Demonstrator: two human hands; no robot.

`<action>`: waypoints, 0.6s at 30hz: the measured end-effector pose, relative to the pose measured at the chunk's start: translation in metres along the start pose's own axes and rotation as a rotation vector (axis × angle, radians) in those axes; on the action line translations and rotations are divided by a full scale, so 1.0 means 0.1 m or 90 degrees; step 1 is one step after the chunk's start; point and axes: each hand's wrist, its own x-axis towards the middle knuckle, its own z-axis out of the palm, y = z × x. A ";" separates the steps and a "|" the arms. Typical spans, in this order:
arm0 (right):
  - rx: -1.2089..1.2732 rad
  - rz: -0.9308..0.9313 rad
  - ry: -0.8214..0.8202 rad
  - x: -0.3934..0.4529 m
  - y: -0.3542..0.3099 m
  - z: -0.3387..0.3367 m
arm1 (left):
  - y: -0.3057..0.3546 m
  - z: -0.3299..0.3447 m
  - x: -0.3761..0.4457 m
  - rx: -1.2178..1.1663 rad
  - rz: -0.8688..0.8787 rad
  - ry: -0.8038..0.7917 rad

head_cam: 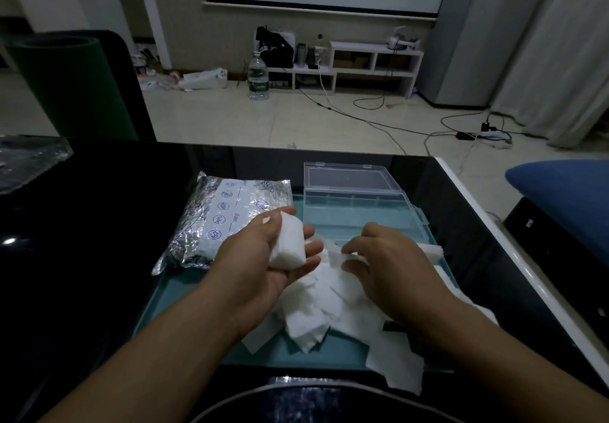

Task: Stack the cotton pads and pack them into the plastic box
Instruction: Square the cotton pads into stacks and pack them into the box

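Left hand (263, 251) cups a stack of pads (287, 241); right hand (379, 258) pinches one pad (349, 257) off the loose pile (329, 294). Pads look light, soft, floppy: best held by the edges. Box (356, 211) open.

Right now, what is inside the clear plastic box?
The clear plastic box with its lid open looks empty, no cotton pads inside. Its near edge is hidden behind the right hand.
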 end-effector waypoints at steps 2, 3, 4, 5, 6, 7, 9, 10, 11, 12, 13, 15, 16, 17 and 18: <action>0.057 0.027 0.027 0.01 0.02 -0.02 | 0.00 -0.01 0.01 0.005 0.003 0.002; 0.088 0.047 0.043 0.02 0.02 -0.04 | 0.00 -0.01 0.01 0.007 0.004 0.005; 0.122 0.073 0.051 0.02 0.03 -0.06 | 0.00 0.00 0.02 0.009 0.005 0.007; 0.158 0.096 0.056 0.02 0.04 -0.08 | 0.00 0.00 0.02 0.010 0.007 0.007; 0.185 0.114 0.057 0.02 0.05 -0.09 | 0.00 0.01 0.02 0.012 0.007 0.006; 0.195 0.124 0.053 0.02 0.05 -0.09 | 0.00 0.01 0.01 0.014 0.008 0.005; 0.179 0.131 0.031 0.02 0.07 -0.08 | -0.01 0.01 0.00 0.019 0.008 0.003; 0.168 0.133 0.024 0.01 0.07 -0.08 | -0.01 0.01 0.00 0.022 0.009 0.003; 0.160 0.132 0.020 0.01 0.07 -0.07 | -0.01 0.01 0.00 0.025 0.011 0.004; 0.155 0.126 0.023 0.00 0.07 -0.07 | -0.02 0.01 0.00 0.028 0.012 0.006; 0.149 0.117 0.028 0.00 0.08 -0.07 | -0.02 0.01 0.00 0.030 0.012 0.008; 0.138 0.097 0.048 0.01 0.07 -0.09 | -0.02 0.02 0.00 0.038 0.013 0.010; 0.137 0.086 0.067 0.02 0.07 -0.11 | -0.02 0.02 0.00 0.043 0.015 0.011; 0.140 0.073 0.091 0.03 0.08 -0.13 | -0.02 0.02 0.00 0.049 0.016 0.010; 0.146 0.062 0.115 0.03 0.09 -0.15 | -0.02 0.03 0.00 0.054 0.017 0.010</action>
